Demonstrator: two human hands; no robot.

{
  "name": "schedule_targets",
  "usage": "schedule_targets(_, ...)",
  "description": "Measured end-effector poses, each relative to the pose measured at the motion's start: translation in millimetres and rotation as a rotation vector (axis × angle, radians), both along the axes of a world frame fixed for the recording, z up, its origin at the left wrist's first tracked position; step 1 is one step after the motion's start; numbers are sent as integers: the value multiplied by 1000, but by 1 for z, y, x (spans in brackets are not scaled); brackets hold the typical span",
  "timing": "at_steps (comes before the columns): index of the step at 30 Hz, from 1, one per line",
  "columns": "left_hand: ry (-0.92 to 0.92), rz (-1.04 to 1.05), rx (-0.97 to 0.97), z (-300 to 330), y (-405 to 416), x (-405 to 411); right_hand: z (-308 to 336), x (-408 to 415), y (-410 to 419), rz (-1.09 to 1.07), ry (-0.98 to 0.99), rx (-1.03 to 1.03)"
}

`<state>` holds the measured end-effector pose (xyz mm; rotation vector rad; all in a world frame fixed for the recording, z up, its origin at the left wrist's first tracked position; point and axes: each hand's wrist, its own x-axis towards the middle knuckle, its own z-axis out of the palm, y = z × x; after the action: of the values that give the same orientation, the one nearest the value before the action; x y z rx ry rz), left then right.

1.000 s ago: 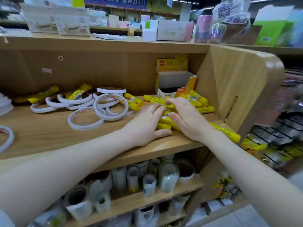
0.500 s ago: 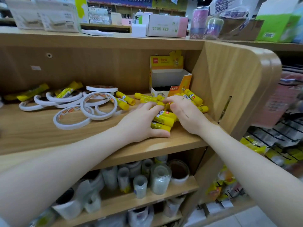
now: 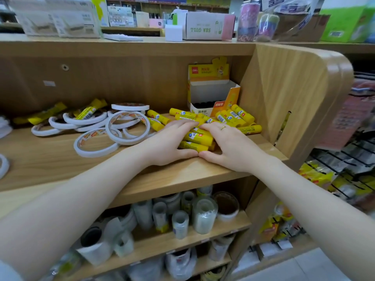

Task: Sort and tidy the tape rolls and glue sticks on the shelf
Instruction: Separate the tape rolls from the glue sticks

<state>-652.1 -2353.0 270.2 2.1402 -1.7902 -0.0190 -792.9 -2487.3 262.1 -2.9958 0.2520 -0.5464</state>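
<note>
A bundle of yellow glue sticks (image 3: 195, 138) lies near the front right of the wooden shelf (image 3: 60, 165). My left hand (image 3: 168, 142) and my right hand (image 3: 229, 145) cup it from either side, fingers curved over the top and thumb tips meeting in front. More loose glue sticks (image 3: 235, 116) lie behind, beside an open yellow display box (image 3: 213, 98) at the back. White double-sided tape rolls (image 3: 127, 126) are scattered to the left, one with a glue stick (image 3: 87, 112) lying across it.
The shelf's side panel (image 3: 284, 94) stands close on the right. Clear tape rolls (image 3: 205, 216) fill the lower shelf. Cartons (image 3: 205, 25) sit on the top board. Hanging yellow packets (image 3: 316, 175) are on a rack to the right.
Both hands have drawn together around the glue sticks. The sticks are now bunched tightly between them, and the thumbs have come to touch.
</note>
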Motion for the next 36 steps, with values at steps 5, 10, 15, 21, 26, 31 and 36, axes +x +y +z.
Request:
schedule_targets(5, -78, 9, -19, 2, 6, 5, 3, -4, 4, -58, 65, 94)
schedule_targets(10, -170, -2, -32, 6, 13, 8, 6, -11, 11, -125, 64, 125)
schedule_targets(15, -212, -17, -53, 5, 25, 3, 1, -26, 23, -185, -37, 100)
schedule_targets(21, -339, 32, -101, 4, 39, -18, -7, -55, 30, -198, -43, 108)
schedule_targets(26, -286, 147, -70, 0, 42, -33, -7, -51, 43, -146, -47, 210)
schedule_targets(31, -180, 274, -119, -4, 56, -35, -6, -35, 62, -64, -85, 168)
schedule_targets(36, -140, 280, -96, -4, 67, -34, -5, -27, 66, -91, -108, 104)
